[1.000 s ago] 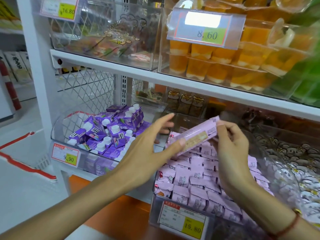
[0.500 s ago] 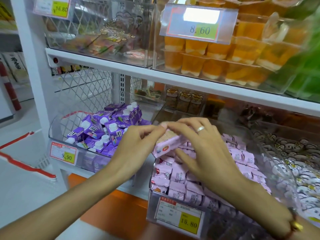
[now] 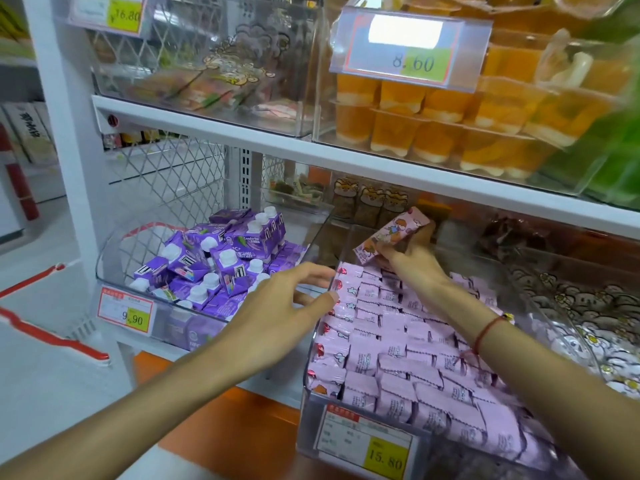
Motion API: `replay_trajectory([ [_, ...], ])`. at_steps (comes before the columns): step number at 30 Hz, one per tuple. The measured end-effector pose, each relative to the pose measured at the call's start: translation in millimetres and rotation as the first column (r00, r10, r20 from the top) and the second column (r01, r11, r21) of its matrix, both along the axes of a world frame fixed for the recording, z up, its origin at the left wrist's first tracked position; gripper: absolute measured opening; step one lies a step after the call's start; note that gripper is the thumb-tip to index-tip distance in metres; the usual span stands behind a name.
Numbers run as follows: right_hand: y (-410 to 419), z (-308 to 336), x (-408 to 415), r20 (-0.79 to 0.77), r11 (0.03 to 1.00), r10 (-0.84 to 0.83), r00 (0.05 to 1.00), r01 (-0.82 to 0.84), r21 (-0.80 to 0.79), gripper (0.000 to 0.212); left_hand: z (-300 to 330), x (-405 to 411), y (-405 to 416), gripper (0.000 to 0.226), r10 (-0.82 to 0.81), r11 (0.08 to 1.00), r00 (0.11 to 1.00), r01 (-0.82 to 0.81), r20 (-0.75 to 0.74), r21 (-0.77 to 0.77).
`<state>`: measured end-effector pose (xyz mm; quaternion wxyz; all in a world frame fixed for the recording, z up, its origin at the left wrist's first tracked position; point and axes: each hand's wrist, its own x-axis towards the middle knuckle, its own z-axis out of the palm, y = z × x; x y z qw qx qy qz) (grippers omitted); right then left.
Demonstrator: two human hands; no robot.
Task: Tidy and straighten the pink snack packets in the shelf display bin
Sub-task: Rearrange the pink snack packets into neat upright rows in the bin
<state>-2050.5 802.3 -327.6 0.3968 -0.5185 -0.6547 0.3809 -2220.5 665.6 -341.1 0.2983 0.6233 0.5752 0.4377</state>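
Note:
A clear display bin (image 3: 309, 427) on the lower shelf holds several rows of pink snack packets (image 3: 398, 358), most lying flat with the printed backs up. My right hand (image 3: 412, 261) reaches to the back of the bin and grips one pink packet (image 3: 391, 235), tilted with its cartoon front showing. My left hand (image 3: 287, 306) hovers at the bin's left wall with relaxed fingers and thumb touching the rim, holding nothing.
A bin of purple drink cartons (image 3: 221, 265) stands to the left. A bin of white flower-print packets (image 3: 588, 323) is on the right. Orange jelly cups (image 3: 433, 112) fill the shelf above. Price tags read 15.80 (image 3: 384, 459) and 9.90 (image 3: 133, 318).
Both hands held one pink packet over the bin. Now my left hand has let go and moved to the left rim, and my right hand carries the packet to the back of the bin.

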Motion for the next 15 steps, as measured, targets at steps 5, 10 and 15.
replay_trajectory([
  [5, 12.4, -10.6, -11.1, 0.232, 0.982, 0.043, 0.972, -0.083, 0.167, 0.064, -1.8, -2.1, 2.0, 0.019, -0.018, 1.0, 1.0, 0.018, 0.024, 0.009],
  [10, 21.9, -7.1, -14.7, 0.419, 0.936, 0.06, 0.906, -0.197, 0.292, 0.015, -4.7, -3.8, 3.2, 0.02, -0.023, 1.0, 0.999, 0.023, 0.023, 0.017],
  [15, 25.7, -14.9, -12.7, 0.493, 0.956, 0.092, 0.865, -0.215, 0.198, 0.026, -5.8, -4.1, 4.0, 0.02, -0.029, 0.999, 0.999, 0.029, 0.029, 0.022],
])
